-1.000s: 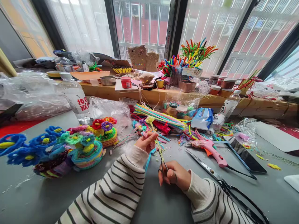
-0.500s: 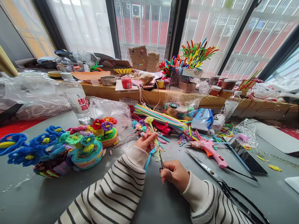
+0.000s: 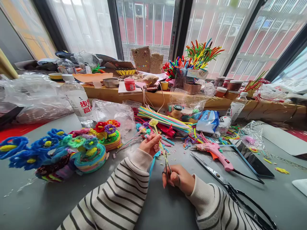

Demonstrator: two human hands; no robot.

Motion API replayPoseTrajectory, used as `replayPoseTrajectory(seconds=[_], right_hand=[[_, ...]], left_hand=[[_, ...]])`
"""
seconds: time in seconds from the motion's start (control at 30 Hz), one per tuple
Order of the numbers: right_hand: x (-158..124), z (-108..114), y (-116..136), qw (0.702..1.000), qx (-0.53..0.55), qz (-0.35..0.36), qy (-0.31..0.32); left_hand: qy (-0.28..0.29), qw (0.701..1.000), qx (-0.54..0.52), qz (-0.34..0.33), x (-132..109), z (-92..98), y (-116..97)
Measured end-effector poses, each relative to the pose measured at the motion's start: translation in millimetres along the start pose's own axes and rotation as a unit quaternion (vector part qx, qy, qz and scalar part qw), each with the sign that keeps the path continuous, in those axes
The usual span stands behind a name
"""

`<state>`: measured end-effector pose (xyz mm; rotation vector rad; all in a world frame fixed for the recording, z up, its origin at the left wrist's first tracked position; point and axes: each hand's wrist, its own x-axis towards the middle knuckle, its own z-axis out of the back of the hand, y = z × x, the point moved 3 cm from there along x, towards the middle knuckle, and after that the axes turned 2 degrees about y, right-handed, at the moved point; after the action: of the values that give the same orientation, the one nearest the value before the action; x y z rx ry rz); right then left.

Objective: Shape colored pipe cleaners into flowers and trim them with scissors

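Note:
My left hand (image 3: 150, 146) is closed in a pinch on a pipe-cleaner flower with a pale yellow head (image 3: 153, 122), which rises above my fingers. A light blue pipe cleaner (image 3: 152, 166) hangs down beside that wrist; whether my fingers also hold it I cannot tell. My right hand (image 3: 181, 179) grips small scissors (image 3: 167, 166) by their finger loops, blades pointing up and partly spread. Their tips are close to the thin yellow strand below my left hand. Yellow fluffy trimmings (image 3: 170, 157) are scattered on the grey tabletop beyond the scissors.
Finished pipe-cleaner flower pots (image 3: 90, 159) stand at left. To the right lie a pink glue gun (image 3: 216, 152), large scissors (image 3: 217, 175) and a dark-screened phone (image 3: 251, 159). A bundle of pipe cleaners (image 3: 165, 119) lies beyond my hands, below the cluttered wooden sill (image 3: 107, 95).
The small scissors' blades and loops have spread apart, and the fingers of my right hand have opened with them. My left hand and the flower stay almost in place.

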<state>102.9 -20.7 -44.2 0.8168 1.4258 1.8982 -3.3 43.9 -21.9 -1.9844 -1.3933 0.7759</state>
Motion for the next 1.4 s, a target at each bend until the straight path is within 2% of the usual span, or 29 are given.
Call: replayPoseTrajectory(seconds=[0.13, 0.3, 0.53, 0.7, 0.87, 1.23, 1.4], right_hand=[[0.1, -1.5, 3.2, 1.000, -0.010, 0.004, 0.012], [1.1, 0.0, -5.4, 1.000, 0.006, 0.008, -0.018], [1.9, 2.2, -16.4, 0.998, 0.006, -0.029, -0.056], [1.8, -0.5, -15.6, 0.997, 0.059, -0.029, -0.029], [1.5, -0.8, -14.3, 0.998, 0.047, -0.025, -0.017], [2.0, 5.9, -11.0, 0.994, 0.031, -0.056, -0.085], [2.6, 7.1, -10.6, 0.995, 0.054, -0.041, -0.072]], left_hand=[[0.011, 0.999, 0.043, 0.014, 0.7, 1.0, 6.9], [0.004, 0.998, 0.070, 0.005, 2.6, 2.0, 7.7], [-0.002, 0.998, 0.058, -0.030, 1.8, 1.4, 3.9], [0.007, 0.997, 0.060, -0.038, 1.3, 1.5, 3.7], [0.011, 0.997, 0.068, -0.040, 1.4, 0.8, 4.5], [-0.012, 0.999, 0.019, -0.042, 1.6, 2.0, 1.2], [-0.006, 0.999, 0.013, -0.037, 1.4, 1.6, 0.2]])
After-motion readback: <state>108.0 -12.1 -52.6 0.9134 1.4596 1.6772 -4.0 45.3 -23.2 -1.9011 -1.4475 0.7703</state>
